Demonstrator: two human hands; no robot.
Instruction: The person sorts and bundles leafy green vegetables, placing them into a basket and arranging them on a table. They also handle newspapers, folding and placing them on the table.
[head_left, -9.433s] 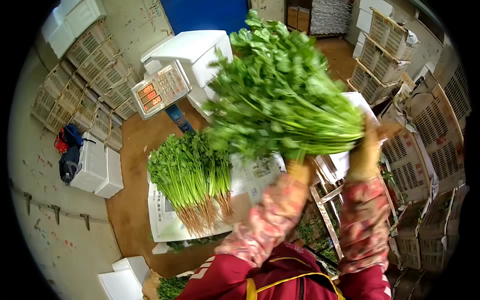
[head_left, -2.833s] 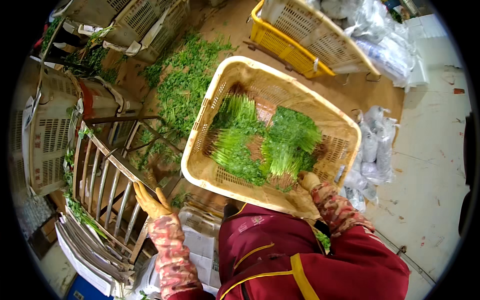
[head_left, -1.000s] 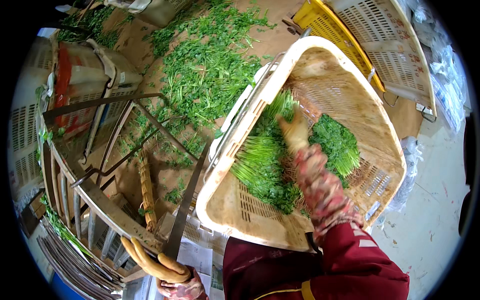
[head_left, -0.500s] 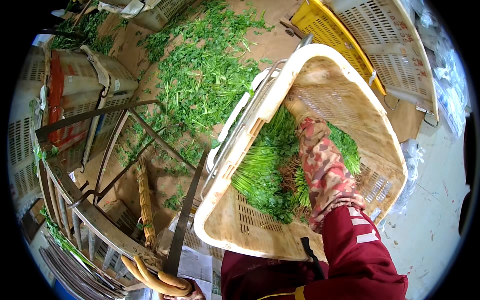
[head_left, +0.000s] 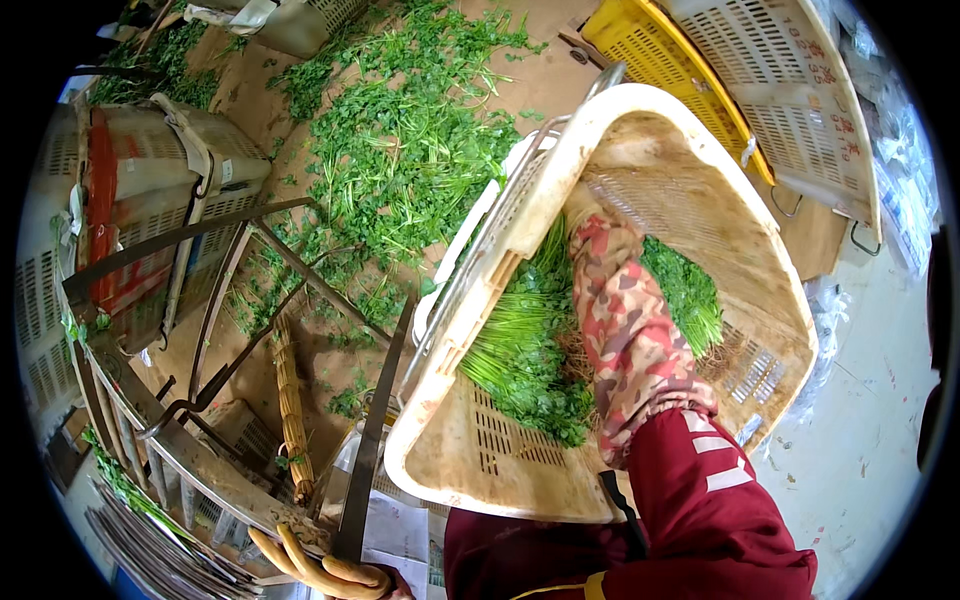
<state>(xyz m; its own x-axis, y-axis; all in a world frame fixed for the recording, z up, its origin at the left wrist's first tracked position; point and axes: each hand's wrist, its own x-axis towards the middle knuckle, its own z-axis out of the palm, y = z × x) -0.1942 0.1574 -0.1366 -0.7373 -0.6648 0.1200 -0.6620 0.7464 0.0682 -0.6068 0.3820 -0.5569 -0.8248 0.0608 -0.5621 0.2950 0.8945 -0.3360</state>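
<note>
A cream plastic crate (head_left: pixel 437 478) tilts in front of me with bundles of green leafy herbs (head_left: pixel 520 352) lying in it, and a second bundle (head_left: pixel 687 292) to the right. My right arm, in a flowered sleeve, reaches between them. My right hand (head_left: pixel 583 206), in a tan glove, rests deep at the far wall; its fingers are hidden. My left hand (head_left: pixel 318 570), in a yellow glove, curls over a bar of the metal frame (head_left: pixel 372 440) at the lower edge.
Loose green herb cuttings (head_left: pixel 400 150) cover the brown floor to the upper left. A yellow crate (head_left: pixel 655 45) and a white crate (head_left: pixel 800 100) lie beyond the cream one. A bundle of straw ties (head_left: pixel 290 400) sits under the frame. Grey crates (head_left: pixel 150 190) stand left.
My right arm has pushed further into the crate, between the herb bundles, toward the far wall. My left hand stays on the metal frame. Earlier I carried a herb bunch overhead.
</note>
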